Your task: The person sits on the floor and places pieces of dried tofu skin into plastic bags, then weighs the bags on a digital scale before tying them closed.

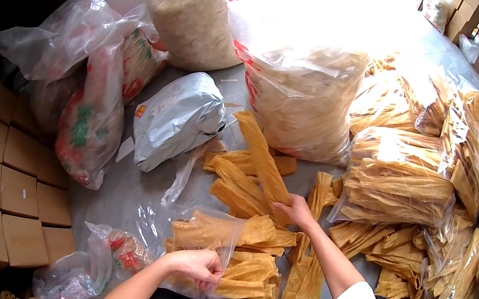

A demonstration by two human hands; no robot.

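Observation:
My left hand (196, 265) is closed on the edge of a clear plastic bag (165, 226), which lies over wrinkled yellow dried sheets (250, 273) at the bottom centre of the head view. My right hand (293, 210) grips a long yellow dried strip (259, 146) by its near end, with the strip angled up and to the left. Several more strips (228, 176) lie beneath it on the grey floor, and others (310, 277) run down beside my right forearm toward my feet.
Stacked cardboard boxes (14, 193) stand at left, near red-printed plastic bags (90, 123) and a pale grey sack (174, 119). Two large full sacks (294, 95) stand at the back. Bagged bundles of yellow strips (399, 190) pile up at right. A crumpled bag (76, 274) lies bottom left.

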